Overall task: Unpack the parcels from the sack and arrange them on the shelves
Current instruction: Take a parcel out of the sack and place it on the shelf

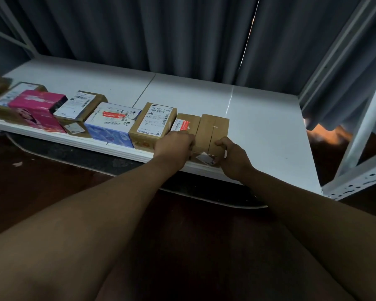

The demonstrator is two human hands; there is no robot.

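My right hand [232, 158] gripped the near right corner of the plain brown parcel [214, 131], fingers curled round it, while my left hand [175, 143] curled over the near end of the small labelled parcel [187, 124] touching its left side. Both parcels stood at the right end of a row along the front edge of the white shelf [269, 131] (row order leftward: tall labelled carton [153, 124], blue-and-white box [112, 124], pink box [39, 107]). A grey curtain [182, 35] hung behind the shelf.
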